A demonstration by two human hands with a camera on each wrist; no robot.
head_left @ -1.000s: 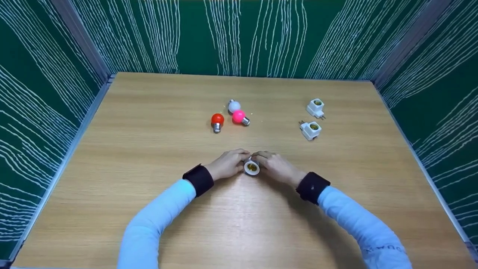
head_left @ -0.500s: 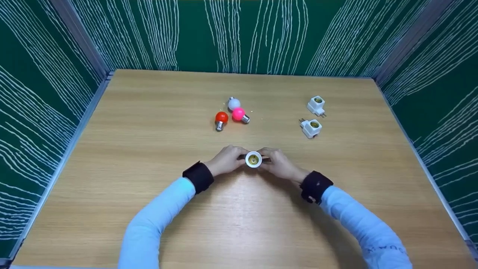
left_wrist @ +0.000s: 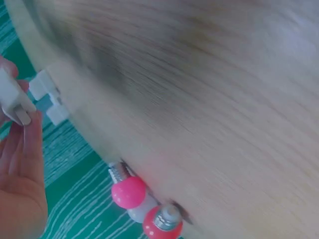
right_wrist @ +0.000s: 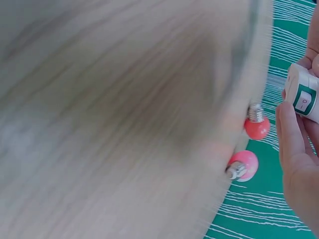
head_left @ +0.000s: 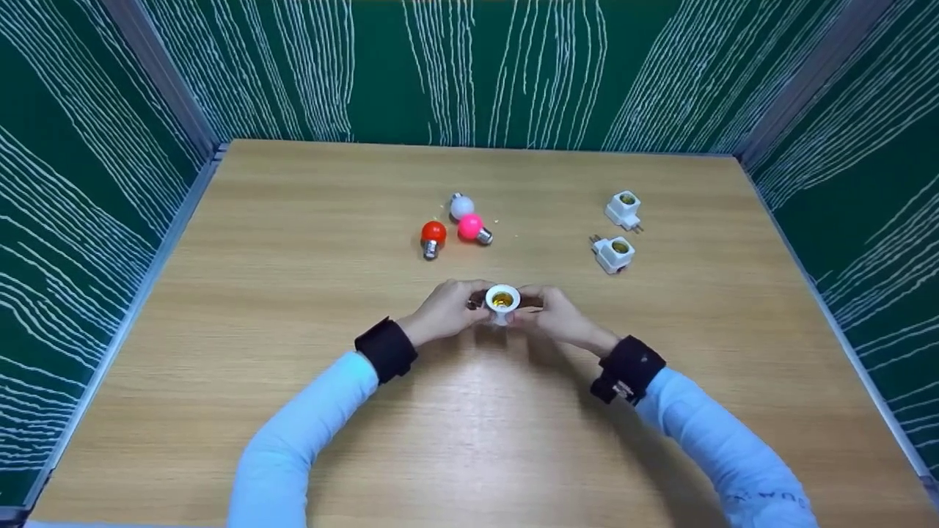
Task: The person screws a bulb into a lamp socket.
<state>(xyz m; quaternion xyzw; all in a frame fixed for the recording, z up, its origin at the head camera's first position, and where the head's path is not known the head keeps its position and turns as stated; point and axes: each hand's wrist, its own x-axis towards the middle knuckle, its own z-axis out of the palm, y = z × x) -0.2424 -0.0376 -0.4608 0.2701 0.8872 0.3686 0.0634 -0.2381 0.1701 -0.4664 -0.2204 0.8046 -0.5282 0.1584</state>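
Observation:
Both hands hold a white lamp socket (head_left: 502, 298) in the middle of the head view. Its round mouth faces up towards the head camera, showing a brass-coloured thread inside. The left hand (head_left: 446, 314) grips its left side and the right hand (head_left: 555, 317) its right side, thumbs on the near side. A small switch in a green surround (right_wrist: 303, 101) shows on the socket in the right wrist view. Farther back lie a red bulb (head_left: 433, 233), a pink bulb (head_left: 470, 226) and a white bulb (head_left: 461, 206), the last two touching.
Two more white plug-in sockets (head_left: 613, 254) (head_left: 623, 210) lie at the back right, their pins showing. The wooden table (head_left: 308, 220) is bounded by green walls with white streaks (head_left: 469, 73) at the back and sides.
The hands have moved the socket away from the body, apparently lifting it, and its tilt has changed. The red bulb has shifted slightly to the right.

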